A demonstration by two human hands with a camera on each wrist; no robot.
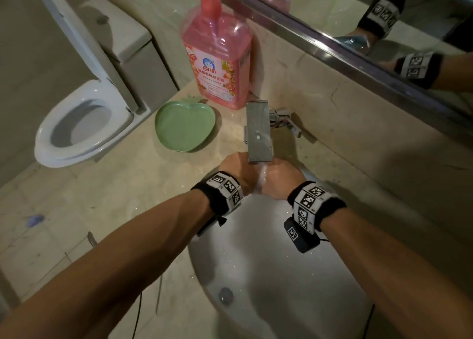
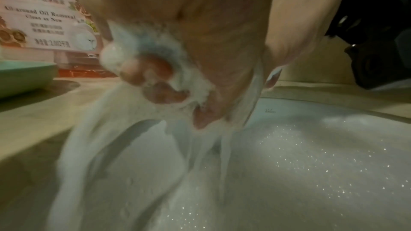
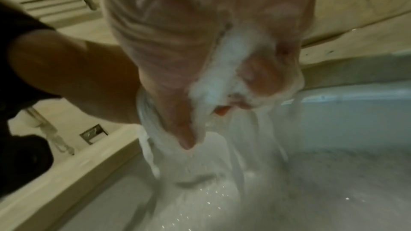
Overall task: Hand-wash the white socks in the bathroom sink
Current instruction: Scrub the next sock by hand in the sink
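Dripping under the tap (image 1: 258, 133), the white sock (image 2: 142, 55) is bunched between both hands over the sink (image 1: 256, 262). The left hand (image 1: 236, 168) curls its fingers (image 2: 155, 69) round the wet cloth; the right hand (image 1: 281, 180) is closed on the same wad, its fingers (image 3: 262, 76) bent. On the counter (image 1: 128, 185) behind stand a green dish (image 1: 184, 126) and a pink soap bottle (image 1: 217, 57).

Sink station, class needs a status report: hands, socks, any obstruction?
Left hand and right hand both gripping sudsy white sock under running faucet. Water streaming into sink. Nothing in the way.
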